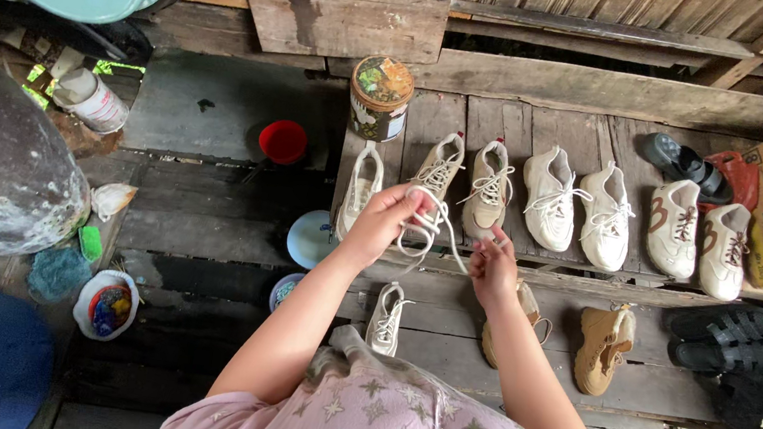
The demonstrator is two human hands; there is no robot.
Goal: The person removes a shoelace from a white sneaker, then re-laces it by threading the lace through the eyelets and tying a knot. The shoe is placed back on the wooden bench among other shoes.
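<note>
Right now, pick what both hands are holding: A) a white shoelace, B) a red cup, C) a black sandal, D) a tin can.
A: the left hand has a looped white shoelace wound around its fingers, and the right hand pinches the lace's other end, above the row of white sneakers.

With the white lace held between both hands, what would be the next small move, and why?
Probably draw the white shoelace taut. The left hand holds it in loose loops, the right hand pinches its other end, and slack hangs between them above the row of pale sneakers.
</note>
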